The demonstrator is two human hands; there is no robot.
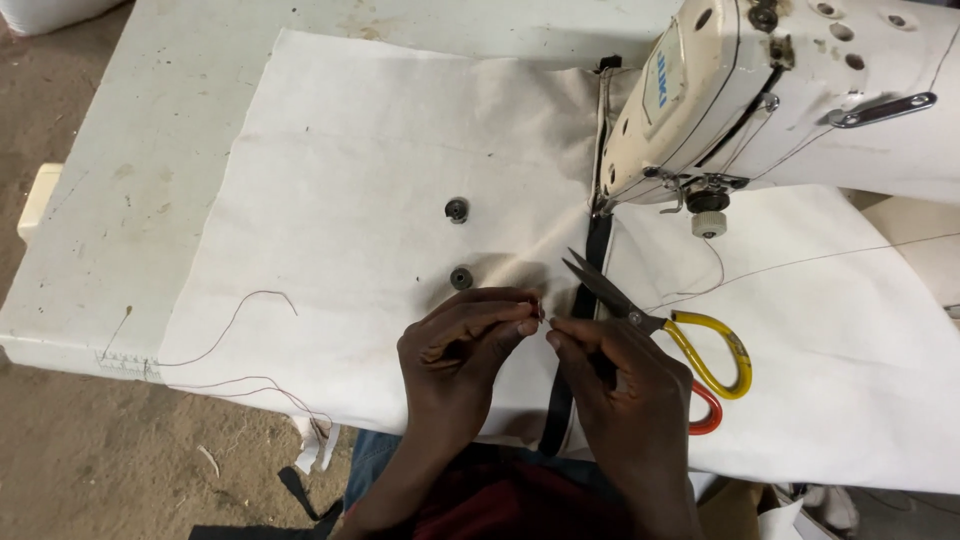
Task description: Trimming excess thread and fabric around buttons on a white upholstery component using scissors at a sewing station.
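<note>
both hands sit nearest, over the near edge of the white fabric (pixel 380 180). left hand (pixel 465 350) pinches something small and reddish at its fingertips (pixel 528 322), too small to tell what; right hand (pixel 620 385) closes narrowly toward the same spot, with the scissors (pixel 650 325) hooked on it by the yellow and red loops, blades open and pointing far-left. black strap (pixel 580 330) runs from under the hands to the sewing machine (pixel 780 100) at far right. open blades so close to the cloth and the left fingers could probably nick either if the right hand twists.
</note>
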